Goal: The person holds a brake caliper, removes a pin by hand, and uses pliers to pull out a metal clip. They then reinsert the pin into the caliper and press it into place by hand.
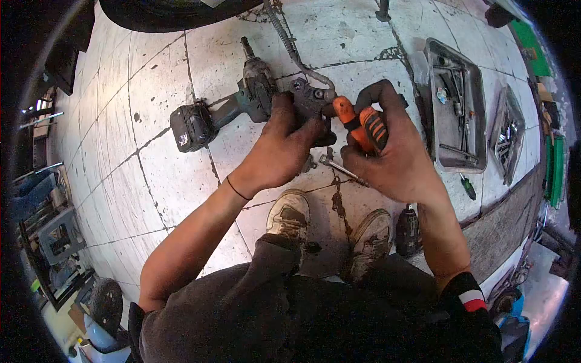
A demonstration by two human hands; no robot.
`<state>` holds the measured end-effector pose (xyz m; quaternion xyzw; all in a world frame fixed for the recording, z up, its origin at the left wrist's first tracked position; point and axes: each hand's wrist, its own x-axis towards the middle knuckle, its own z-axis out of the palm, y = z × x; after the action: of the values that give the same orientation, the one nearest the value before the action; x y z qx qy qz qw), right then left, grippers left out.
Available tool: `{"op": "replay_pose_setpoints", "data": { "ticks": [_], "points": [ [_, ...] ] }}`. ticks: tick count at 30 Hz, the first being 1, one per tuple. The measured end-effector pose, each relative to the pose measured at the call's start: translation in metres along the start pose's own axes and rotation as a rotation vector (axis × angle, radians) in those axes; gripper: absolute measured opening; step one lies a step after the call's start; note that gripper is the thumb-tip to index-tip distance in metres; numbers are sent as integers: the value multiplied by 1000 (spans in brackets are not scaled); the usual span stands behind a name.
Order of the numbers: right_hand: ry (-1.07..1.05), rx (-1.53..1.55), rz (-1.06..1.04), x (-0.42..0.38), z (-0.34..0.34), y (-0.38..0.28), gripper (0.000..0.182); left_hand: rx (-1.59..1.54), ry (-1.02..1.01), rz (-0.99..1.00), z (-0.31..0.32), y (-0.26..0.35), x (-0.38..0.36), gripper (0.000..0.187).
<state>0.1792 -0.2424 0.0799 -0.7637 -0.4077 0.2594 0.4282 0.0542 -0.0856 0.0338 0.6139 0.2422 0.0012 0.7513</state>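
My left hand (281, 142) is closed on a dark metal part (307, 100), which has round holes at its top and a ribbed hose (287, 42) joined to it. In my right hand (393, 154) is an orange-handled tool (363, 126), its fingers wrapped round the handles. The tool's far end is close beside the metal part; whether they touch is unclear. A cordless impact wrench (242, 100) with a black battery lies on the floor just left of my left hand. Below the hands lies a silver wrench (342, 169), partly covered by my right hand.
At the right are a metal tray (478, 163) of tools, a smaller tray (508, 136) of metal pieces and a green-handled screwdriver (468, 187). A dark bottle (407, 231) stands beside my right shoe (370, 242). A tire (175, 21) is at the top.
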Motion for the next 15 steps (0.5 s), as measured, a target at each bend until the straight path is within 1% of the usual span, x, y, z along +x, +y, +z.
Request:
{"op": "replay_pose_setpoints", "data": {
  "ticks": [4,6,7,9,10,12,13,15],
  "points": [
    [-6,-4,-41,8,-4,10,45,77,-6,5,-3,3,1,33],
    [-47,84,-33,9,-6,13,47,179,15,101,-7,-10,5,34],
    [-46,84,-33,9,-6,14,47,179,14,101,-5,-10,6,34],
    [-39,153,-50,7,-4,17,49,30,11,106,-3,-10,6,36],
    [-37,154,-49,6,-2,19,49,32,10,106,-4,-13,8,36],
    [83,284,91,5,2,22,56,88,62,152,-7,-23,12,39],
    [82,284,91,4,0,23,56,88,63,152,-7,-24,12,39],
    [9,266,72,3,-9,22,58,74,58,172,-6,-24,12,41]
  ]
}}
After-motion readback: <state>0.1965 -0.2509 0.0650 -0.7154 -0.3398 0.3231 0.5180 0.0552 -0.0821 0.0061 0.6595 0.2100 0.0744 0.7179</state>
